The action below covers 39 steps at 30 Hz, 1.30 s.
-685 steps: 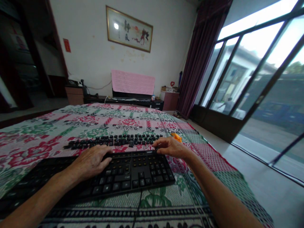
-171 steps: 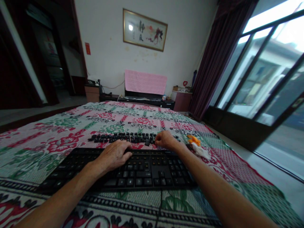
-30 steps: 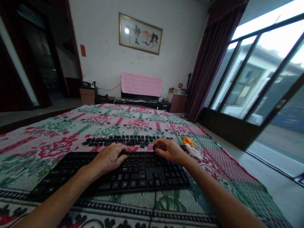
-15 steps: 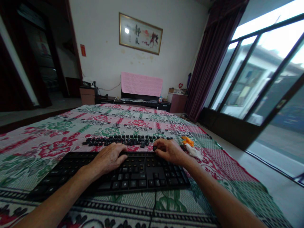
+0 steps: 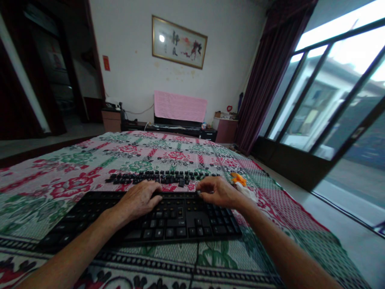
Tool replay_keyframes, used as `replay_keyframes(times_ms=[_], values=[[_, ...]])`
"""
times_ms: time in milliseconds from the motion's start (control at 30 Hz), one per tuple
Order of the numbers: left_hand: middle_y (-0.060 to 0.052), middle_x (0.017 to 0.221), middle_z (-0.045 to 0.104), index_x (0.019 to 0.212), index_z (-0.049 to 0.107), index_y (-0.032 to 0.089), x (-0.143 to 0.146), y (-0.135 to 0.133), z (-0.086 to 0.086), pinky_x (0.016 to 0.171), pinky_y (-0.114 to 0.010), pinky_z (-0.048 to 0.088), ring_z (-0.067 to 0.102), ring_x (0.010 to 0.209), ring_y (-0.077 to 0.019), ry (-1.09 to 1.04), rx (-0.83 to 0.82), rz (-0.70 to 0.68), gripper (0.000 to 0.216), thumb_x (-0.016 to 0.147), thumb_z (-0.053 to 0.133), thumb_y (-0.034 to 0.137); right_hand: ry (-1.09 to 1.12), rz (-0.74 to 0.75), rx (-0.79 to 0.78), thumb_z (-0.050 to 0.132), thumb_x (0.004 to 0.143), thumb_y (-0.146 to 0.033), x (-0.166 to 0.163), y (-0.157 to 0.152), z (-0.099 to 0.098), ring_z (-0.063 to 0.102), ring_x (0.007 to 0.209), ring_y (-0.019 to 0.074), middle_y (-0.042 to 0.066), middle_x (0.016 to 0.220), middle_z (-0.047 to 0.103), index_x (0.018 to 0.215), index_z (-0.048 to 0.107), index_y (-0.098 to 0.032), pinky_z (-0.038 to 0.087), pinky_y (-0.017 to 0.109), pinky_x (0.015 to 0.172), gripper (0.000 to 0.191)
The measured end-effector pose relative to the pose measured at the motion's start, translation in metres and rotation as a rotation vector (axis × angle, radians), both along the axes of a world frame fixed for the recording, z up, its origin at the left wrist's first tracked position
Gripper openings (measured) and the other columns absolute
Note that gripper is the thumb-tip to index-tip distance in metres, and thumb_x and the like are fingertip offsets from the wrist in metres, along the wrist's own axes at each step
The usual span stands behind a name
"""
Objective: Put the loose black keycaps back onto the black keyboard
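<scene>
A black keyboard (image 5: 168,220) lies on a flowered cloth (image 5: 75,176), with many of its keys taken off and yellowish switch domes showing. Rows of loose black keycaps (image 5: 159,177) lie on the cloth just behind it. My left hand (image 5: 138,199) rests palm down on the middle of the keyboard, fingers curled over its upper rows. My right hand (image 5: 217,192) hovers at the keyboard's upper right edge, thumb and fingers pinched together on something small and dark that I cannot make out.
An orange and white object (image 5: 242,184) lies on the cloth right of my right hand. The keyboard's cable (image 5: 196,257) runs toward me. The surface's right edge drops to the floor by large windows (image 5: 331,92). A pink-covered screen (image 5: 179,107) stands at the far wall.
My right hand has drawn back slightly from the loose keycaps onto the keyboard's upper right edge. My left hand has stayed in place.
</scene>
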<state>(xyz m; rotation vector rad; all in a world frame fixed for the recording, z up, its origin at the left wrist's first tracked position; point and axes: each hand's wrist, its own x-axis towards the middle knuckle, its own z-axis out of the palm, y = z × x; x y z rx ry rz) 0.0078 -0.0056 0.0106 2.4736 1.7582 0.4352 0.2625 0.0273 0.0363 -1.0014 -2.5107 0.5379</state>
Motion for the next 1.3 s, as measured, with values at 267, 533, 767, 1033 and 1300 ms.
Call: replay_keyframes(times_ms=[267,533,767,1033,1300], values=[[-0.002,0.085,0.056,0.087,0.055,0.023,-0.001,0.001,-0.001,0.073,-0.027,0.035,0.049,0.083,-0.0160,0.002,-0.002,-0.019,0.023,0.073,0.041,0.033,-0.102,0.052,-0.092,0.053,0.063,-0.018,-0.004,-0.005,-0.005,0.051,0.061,0.0087,0.000,0.075,0.059,0.082,0.063,-0.017,0.037,0.018,0.051,0.021],[-0.001,0.084,0.057,0.087,0.056,0.024,0.000,0.000,0.000,0.074,-0.027,0.035,0.049,0.083,-0.0161,-0.011,-0.002,-0.017,0.023,0.072,0.041,0.033,-0.116,-0.017,-0.149,0.055,0.061,-0.021,-0.007,-0.005,-0.012,0.049,0.054,0.0078,0.000,0.066,0.059,0.078,0.063,-0.016,0.034,0.016,0.045,0.019],[-0.002,0.085,0.056,0.088,0.055,0.023,-0.001,0.001,-0.002,0.075,-0.027,0.035,0.048,0.084,-0.0161,-0.013,-0.008,-0.004,0.023,0.072,0.042,0.032,-0.131,-0.070,-0.196,0.053,0.060,-0.023,-0.012,-0.009,-0.010,0.045,0.048,0.0064,-0.001,0.059,0.057,0.075,0.064,-0.015,0.031,0.015,0.040,0.019],[-0.002,0.085,0.056,0.088,0.055,0.022,-0.001,0.002,-0.003,0.074,-0.027,0.036,0.049,0.084,-0.0165,-0.010,-0.006,-0.008,0.023,0.072,0.042,0.032,-0.165,-0.094,-0.225,0.053,0.060,-0.024,-0.011,-0.010,-0.009,0.048,0.051,0.0077,-0.001,0.061,0.060,0.074,0.065,-0.016,0.033,0.015,0.042,0.021],[-0.002,0.084,0.056,0.088,0.056,0.023,-0.001,0.003,-0.003,0.074,-0.027,0.035,0.048,0.083,-0.0162,-0.008,0.006,-0.011,0.023,0.072,0.042,0.033,-0.212,0.028,-0.171,0.050,0.065,-0.023,-0.007,-0.005,-0.009,0.046,0.049,0.0068,-0.002,0.062,0.060,0.079,0.066,-0.018,0.031,0.016,0.042,0.022]])
